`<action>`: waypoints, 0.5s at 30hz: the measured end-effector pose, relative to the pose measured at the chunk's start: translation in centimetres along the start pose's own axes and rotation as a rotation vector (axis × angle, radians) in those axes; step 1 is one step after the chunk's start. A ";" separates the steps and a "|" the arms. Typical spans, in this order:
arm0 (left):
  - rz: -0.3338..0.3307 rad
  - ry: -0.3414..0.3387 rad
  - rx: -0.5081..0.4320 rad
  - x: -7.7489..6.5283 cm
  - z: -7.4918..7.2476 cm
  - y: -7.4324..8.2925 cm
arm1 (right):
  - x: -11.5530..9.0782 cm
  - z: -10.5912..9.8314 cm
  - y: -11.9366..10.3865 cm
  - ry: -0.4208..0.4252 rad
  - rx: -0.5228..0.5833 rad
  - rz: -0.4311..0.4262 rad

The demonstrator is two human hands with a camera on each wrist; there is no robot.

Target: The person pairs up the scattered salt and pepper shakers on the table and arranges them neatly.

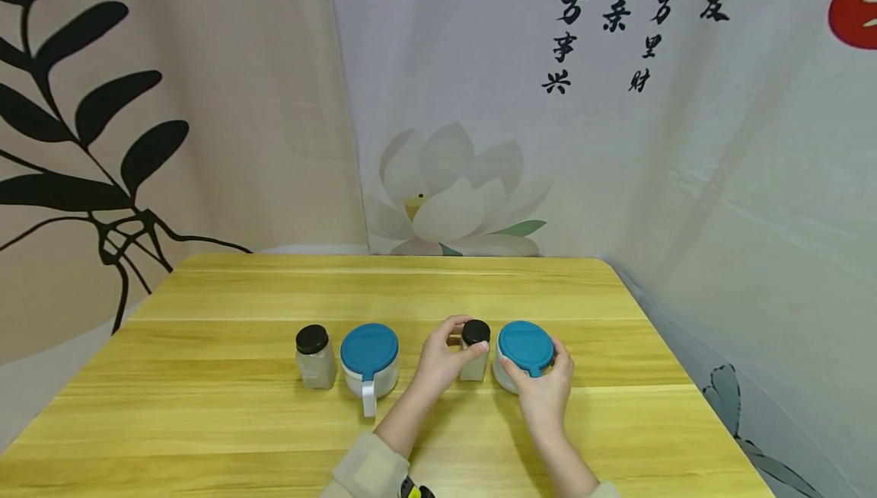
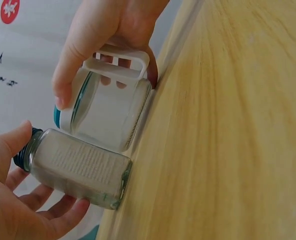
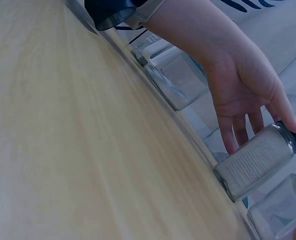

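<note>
Two kinds of glass jar stand on the table, in pairs. My left hand [image 1: 438,361] holds the right-hand black-lidded jar [image 1: 474,368], its thumb at the lid and its fingers along the far side. Beside it, my right hand [image 1: 548,397] grips the right-hand blue-lidded jar [image 1: 525,346], thumb on one side and fingers round the other. The left wrist view shows the white handle [image 2: 123,61] of this jar under the right hand. Both held jars stand upright at the table, close side by side.
To the left stand another black-lidded jar [image 1: 316,368] with pale contents and another blue-lidded jar [image 1: 370,347], its white handle facing me. The wooden table [image 1: 240,422] ends at a printed cloth backdrop [image 1: 274,102].
</note>
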State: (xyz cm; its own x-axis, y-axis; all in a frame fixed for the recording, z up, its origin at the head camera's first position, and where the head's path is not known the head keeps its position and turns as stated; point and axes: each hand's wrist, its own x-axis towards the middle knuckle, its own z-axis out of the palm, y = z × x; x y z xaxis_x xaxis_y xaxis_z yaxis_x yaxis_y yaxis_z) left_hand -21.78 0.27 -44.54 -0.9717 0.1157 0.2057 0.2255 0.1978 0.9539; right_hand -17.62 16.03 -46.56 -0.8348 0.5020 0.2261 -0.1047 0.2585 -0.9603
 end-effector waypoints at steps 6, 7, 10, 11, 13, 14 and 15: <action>0.000 0.007 0.004 0.0 0.0 0.1 | 0.0 0.1 0.0 0.003 -0.008 0.002; 0.000 0.007 0.003 0.0 0.0 0.1 | 0.0 0.1 0.0 0.004 -0.009 0.002; 0.000 0.005 0.002 -0.1 -0.1 0.1 | 0.0 0.1 0.1 0.003 -0.012 0.001; 0.002 0.004 0.001 -0.1 -0.1 0.1 | 0.0 0.2 0.1 0.002 -0.010 0.004; 0.006 0.003 0.001 -0.1 -0.1 0.1 | 0.1 0.2 0.1 -0.003 -0.010 0.010; 0.009 0.002 0.000 -0.1 -0.1 0.1 | 0.1 0.2 0.1 -0.005 -0.011 0.011; 0.010 0.001 -0.003 -0.1 -0.1 0.1 | 0.1 0.2 0.1 -0.007 -0.011 0.015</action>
State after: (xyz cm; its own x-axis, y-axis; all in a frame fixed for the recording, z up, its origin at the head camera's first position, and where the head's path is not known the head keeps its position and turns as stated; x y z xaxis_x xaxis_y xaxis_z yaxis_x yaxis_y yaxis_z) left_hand -21.63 0.23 -44.42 -0.9694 0.1168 0.2157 0.2353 0.1933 0.9525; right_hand -17.81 15.97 -46.67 -0.8399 0.5004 0.2103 -0.0859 0.2601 -0.9618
